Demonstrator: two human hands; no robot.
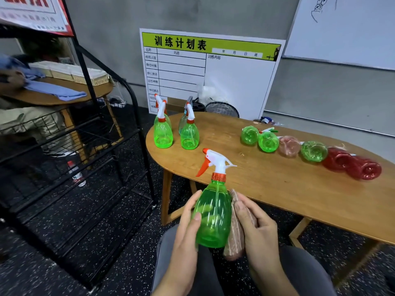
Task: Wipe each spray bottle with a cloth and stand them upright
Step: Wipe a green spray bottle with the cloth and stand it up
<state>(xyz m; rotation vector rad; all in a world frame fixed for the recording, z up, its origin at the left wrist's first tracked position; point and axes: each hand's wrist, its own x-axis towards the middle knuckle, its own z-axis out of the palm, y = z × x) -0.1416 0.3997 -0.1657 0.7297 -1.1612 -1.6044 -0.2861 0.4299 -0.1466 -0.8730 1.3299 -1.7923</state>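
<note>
Left hand (188, 227) curled round green spray bottle (213, 216) — upright, right hand (256, 229) pinching cloth (235, 236) against it

the far side of the held green spray bottle (213, 218) is covered by the brownish cloth (235, 236), whose lower part is masked by the right hand (258, 229). two upright bottles at the desk (277, 184) corner are largely screened by the front pair (163, 133). the lying bottles' (312, 151) spray heads are mostly concealed. the desk's right end and the red-bordered poster (32, 13) are cut off. the blurred figure (12, 80) at upper left cannot be made out.
</note>
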